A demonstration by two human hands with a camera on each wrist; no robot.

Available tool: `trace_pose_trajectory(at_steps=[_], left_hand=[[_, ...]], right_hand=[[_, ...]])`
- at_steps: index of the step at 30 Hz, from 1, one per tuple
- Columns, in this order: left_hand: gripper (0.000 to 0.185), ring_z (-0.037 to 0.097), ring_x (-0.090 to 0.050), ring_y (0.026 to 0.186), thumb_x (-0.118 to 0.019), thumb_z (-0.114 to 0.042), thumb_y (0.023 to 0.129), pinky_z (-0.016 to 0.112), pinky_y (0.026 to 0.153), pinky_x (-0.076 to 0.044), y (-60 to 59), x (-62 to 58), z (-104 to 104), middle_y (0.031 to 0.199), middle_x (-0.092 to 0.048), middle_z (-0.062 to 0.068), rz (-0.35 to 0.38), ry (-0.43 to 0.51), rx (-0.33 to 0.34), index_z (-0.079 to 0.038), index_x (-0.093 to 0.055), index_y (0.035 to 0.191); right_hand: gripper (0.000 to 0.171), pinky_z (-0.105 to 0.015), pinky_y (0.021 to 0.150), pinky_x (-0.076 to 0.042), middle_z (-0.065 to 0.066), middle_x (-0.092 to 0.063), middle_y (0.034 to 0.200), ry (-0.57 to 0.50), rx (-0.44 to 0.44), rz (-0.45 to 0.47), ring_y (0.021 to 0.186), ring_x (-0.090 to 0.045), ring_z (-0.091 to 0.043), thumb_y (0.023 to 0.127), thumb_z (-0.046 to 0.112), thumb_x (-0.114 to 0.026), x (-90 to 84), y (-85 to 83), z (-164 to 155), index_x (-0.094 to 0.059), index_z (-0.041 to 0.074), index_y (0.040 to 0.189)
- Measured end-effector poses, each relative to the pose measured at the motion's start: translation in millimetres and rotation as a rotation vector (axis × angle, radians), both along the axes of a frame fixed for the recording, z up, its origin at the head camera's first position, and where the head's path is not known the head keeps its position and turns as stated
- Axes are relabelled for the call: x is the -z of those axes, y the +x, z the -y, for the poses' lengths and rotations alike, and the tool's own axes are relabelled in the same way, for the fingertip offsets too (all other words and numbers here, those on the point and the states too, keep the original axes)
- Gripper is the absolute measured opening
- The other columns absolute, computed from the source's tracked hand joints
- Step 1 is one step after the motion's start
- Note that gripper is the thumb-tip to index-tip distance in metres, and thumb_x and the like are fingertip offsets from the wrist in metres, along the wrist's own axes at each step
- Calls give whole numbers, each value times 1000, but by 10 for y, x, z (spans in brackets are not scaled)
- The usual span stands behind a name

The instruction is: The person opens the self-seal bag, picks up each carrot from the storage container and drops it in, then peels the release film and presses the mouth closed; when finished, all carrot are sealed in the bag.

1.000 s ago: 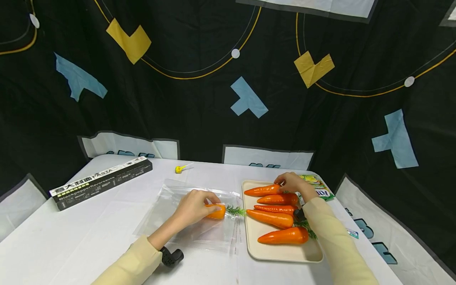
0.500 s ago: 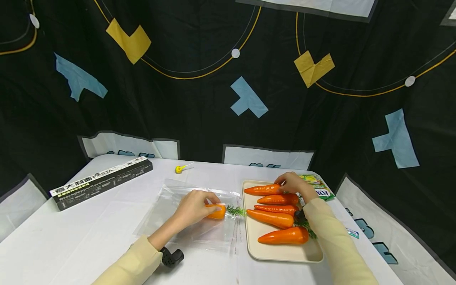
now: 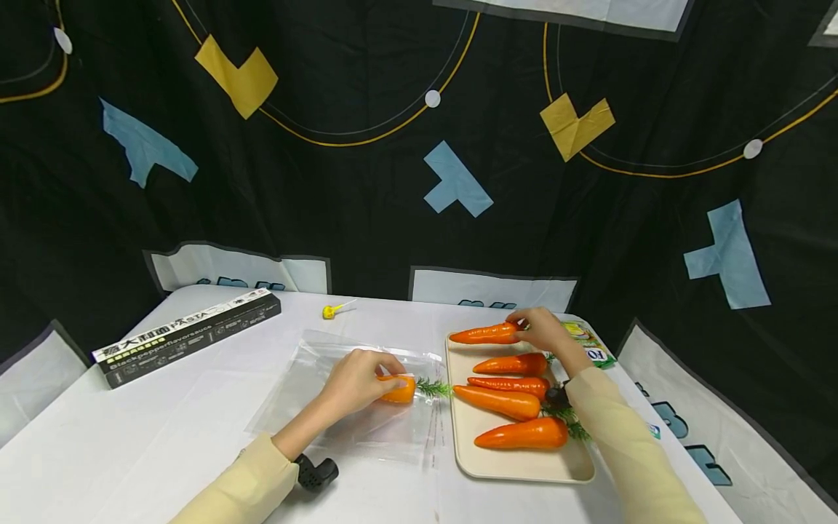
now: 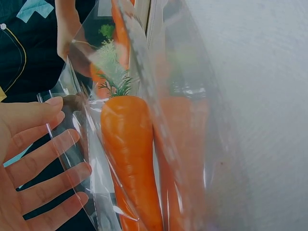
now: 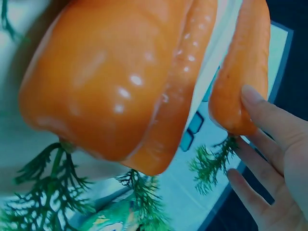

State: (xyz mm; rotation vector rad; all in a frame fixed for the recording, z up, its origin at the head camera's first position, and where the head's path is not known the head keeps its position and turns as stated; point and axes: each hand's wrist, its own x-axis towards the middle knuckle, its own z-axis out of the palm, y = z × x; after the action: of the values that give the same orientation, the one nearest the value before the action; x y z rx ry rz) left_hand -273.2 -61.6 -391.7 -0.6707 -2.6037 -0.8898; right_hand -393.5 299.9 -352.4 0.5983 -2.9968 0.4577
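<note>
My left hand (image 3: 360, 382) pinches the edge of a clear plastic bag (image 3: 301, 386) between thumb and forefinger, its other fingers spread in the left wrist view. Inside the bag lies an orange carrot (image 4: 130, 154), its green leafy top (image 3: 432, 388) pointing out of the mouth toward the tray. With thumb and fingers, my right hand (image 3: 543, 331) holds another carrot (image 3: 484, 335) by its thick, leafy end, just over the far rim of a cream tray (image 3: 468, 455). Several more carrots (image 3: 520, 434) lie side by side on that tray, tips to the left.
A long black pasta box (image 3: 190, 342) lies at the back left. Near the table's far edge is a small yellow item (image 3: 330, 311). Behind the tray sits a green and yellow packet (image 3: 585, 338), partly covered by the right arm. A dark curtain (image 3: 366, 211) hangs behind the table.
My right hand has raised the farthest carrot from the tray and shifted it slightly away, widening the gap to the one beside it. My left hand and the bag have stayed put.
</note>
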Motion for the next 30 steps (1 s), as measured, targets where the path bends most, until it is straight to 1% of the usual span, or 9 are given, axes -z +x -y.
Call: trace_pose_trajectory(at_steps=[4, 7, 14, 19, 23, 27, 30], left_hand=[[6, 8, -60, 72, -79, -25, 79, 28, 60, -46, -2, -2, 0, 79, -68, -14, -3, -2, 0, -25, -76, 84], [6, 8, -60, 72, -79, -25, 80, 29, 60, -46, 4, -4, 0, 79, -69, -13, 0, -4, 4, -24, -76, 85], [6, 7, -59, 72, -79, -24, 79, 28, 61, -46, 12, 0, -9, 79, -69, -14, -2, -6, 6, -25, -76, 84], [6, 6, -59, 71, -78, -23, 80, 26, 60, -46, 14, 13, 1, 80, -69, -14, -12, -13, 10, -25, -76, 85], [6, 7, -59, 71, -78, -23, 81, 26, 60, -46, 17, 19, -3, 81, -69, -13, -12, -12, 17, -24, -76, 86], [6, 6, -59, 70, -77, -24, 82, 25, 59, -45, 9, 31, -7, 81, -69, -13, -17, -17, 25, -25, -76, 87], [5, 6, -58, 70, -77, -25, 82, 25, 59, -45, 19, 38, -8, 81, -69, -14, -5, -16, 20, -25, -76, 87]], right_hand=[[30, -43, 83, -51, -13, -67, 107, -5, 34, -69, 92, -60, -27, 86, 11, -73, -77, 75, 36, -68, 5, 115], [32, -44, 81, -52, -15, -67, 109, -15, 39, -122, 93, -61, -28, 86, 11, -73, -126, 154, 49, -67, 3, 116], [31, -41, 75, -54, -15, -66, 106, -44, 28, -225, 89, -62, -28, 86, 11, -74, -212, 415, 49, -68, 2, 115], [30, -36, 68, -55, -12, -67, 101, -63, 15, -261, 84, -62, -25, 82, 14, -77, -235, 625, 100, -70, 3, 110], [29, -31, 62, -52, -6, -68, 92, -33, 7, -281, 78, -61, -20, 80, 17, -80, -239, 798, 148, -71, 5, 105], [28, -28, 60, -50, -3, -67, 88, -19, 5, -281, 75, -60, -17, 79, 17, -80, -228, 959, 211, -72, 7, 103], [27, -26, 60, -50, -1, -67, 88, -15, -1, -272, 73, -59, -15, 79, 18, -81, -207, 1079, 261, -72, 8, 102]])
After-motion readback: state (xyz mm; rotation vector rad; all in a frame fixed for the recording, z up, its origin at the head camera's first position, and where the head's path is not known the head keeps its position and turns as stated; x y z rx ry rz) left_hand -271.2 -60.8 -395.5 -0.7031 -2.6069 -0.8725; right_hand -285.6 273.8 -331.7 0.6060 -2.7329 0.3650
